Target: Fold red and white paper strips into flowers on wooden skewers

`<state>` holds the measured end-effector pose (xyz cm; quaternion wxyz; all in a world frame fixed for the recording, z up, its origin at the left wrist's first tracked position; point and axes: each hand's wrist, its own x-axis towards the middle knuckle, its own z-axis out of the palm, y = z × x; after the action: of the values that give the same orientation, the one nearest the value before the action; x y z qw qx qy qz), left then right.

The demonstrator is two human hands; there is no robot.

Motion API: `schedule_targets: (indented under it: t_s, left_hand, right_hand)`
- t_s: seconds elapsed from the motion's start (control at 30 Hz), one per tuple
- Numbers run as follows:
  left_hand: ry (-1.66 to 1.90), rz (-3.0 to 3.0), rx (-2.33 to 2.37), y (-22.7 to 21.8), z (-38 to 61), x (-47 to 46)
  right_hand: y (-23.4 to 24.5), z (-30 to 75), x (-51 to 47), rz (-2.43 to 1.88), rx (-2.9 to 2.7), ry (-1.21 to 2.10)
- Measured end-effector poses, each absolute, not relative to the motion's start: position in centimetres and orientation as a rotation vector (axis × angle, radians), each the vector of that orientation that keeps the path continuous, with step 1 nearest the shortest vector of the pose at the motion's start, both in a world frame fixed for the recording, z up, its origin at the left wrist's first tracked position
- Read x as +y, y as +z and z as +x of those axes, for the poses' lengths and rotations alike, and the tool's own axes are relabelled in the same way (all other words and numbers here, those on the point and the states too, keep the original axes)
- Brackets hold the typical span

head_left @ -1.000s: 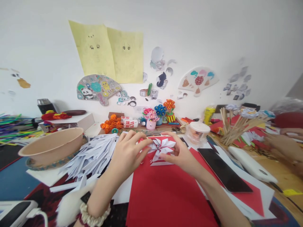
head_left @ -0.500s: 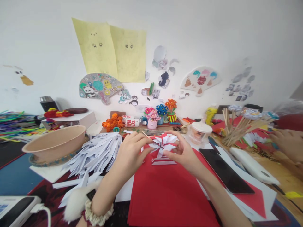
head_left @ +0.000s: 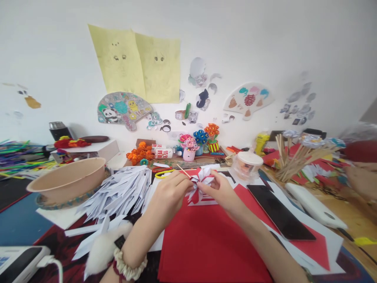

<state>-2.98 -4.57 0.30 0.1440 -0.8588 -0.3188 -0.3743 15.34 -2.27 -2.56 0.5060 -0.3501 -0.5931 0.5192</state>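
Note:
Both of my hands meet over a sheet of red paper [head_left: 206,239]. Between them is a folded red-and-white paper flower [head_left: 203,179]. My left hand [head_left: 169,192] pinches its left side, fingers closed, and a thin wooden stick [head_left: 184,171] pokes up past the fingertips. My right hand [head_left: 219,188] grips the flower's right side with thumb and fingers. A small red-and-white folded piece [head_left: 206,202] lies on the sheet just under the flower.
A heap of folded white paper strips [head_left: 118,192] lies left of my hands, beside a tan bowl [head_left: 66,179]. A black phone [head_left: 278,212], a white power bank [head_left: 313,204], a clear lidded tub [head_left: 247,165] and wooden sticks [head_left: 290,159] sit right. Another person's hand [head_left: 361,179] shows at the far right.
My hands have drawn closer together, and the flower has turned and tilted up between them. The yellow scissor handles behind my left hand now show.

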Motion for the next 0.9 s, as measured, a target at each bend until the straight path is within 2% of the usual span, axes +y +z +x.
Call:
schedule_targets:
  t_s: [0.27,0.43,0.63,0.9]
  left_hand:
    - [-1.453,-2.429,-0.991,0.1,-2.0,-4.6]
    - [-1.550,-2.430,-1.107,0.3,-2.1,-4.4]
    - [-1.496,-2.489,-1.067,1.4,-3.1,-3.6]
    - [-1.150,-2.640,-0.828,3.2,-3.8,-2.6]
  right_hand:
    - [-2.3,15.4,-2.6,-0.788,-1.113,1.311]
    - [-2.2,15.5,-2.6,-0.728,-1.036,1.361]
    - [-2.2,15.2,-2.8,-0.622,-1.040,1.404]
    - [-2.1,15.0,-3.2,-0.697,-1.149,1.486]
